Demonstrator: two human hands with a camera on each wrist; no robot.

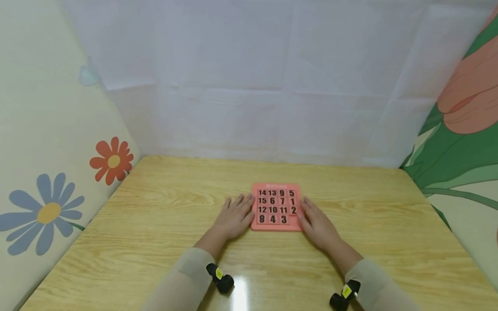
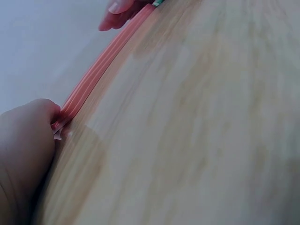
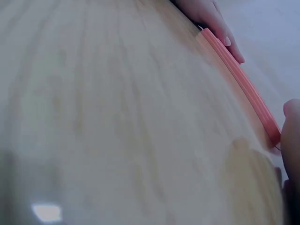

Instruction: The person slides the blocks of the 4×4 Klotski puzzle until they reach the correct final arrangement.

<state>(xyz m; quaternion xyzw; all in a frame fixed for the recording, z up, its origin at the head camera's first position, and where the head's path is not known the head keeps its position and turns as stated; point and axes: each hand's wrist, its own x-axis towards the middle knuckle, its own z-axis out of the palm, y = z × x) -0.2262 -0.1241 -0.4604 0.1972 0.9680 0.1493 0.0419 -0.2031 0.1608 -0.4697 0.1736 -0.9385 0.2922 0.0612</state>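
A pink number sliding puzzle (image 1: 277, 205) lies flat on the table, its black-numbered tiles facing up. Its bottom row reads 8, 4, 3, with a gap at the right-hand corner below the 2. My left hand (image 1: 235, 217) rests on the table with fingers extended, touching the puzzle's left edge. Along the opposite edge lies my right hand (image 1: 320, 225), fingers straight and thumb against the frame near the gap. Both wrist views show the puzzle only as a thin pink side, with the tiles hidden.
The wood-grain table (image 1: 155, 207) ends at a white cloth backdrop (image 1: 233, 86). Flower-patterned panels (image 1: 39, 129) stand at the left and right. A small black camera (image 1: 221, 278) is strapped at the left cuff, another (image 1: 344, 294) at the right.
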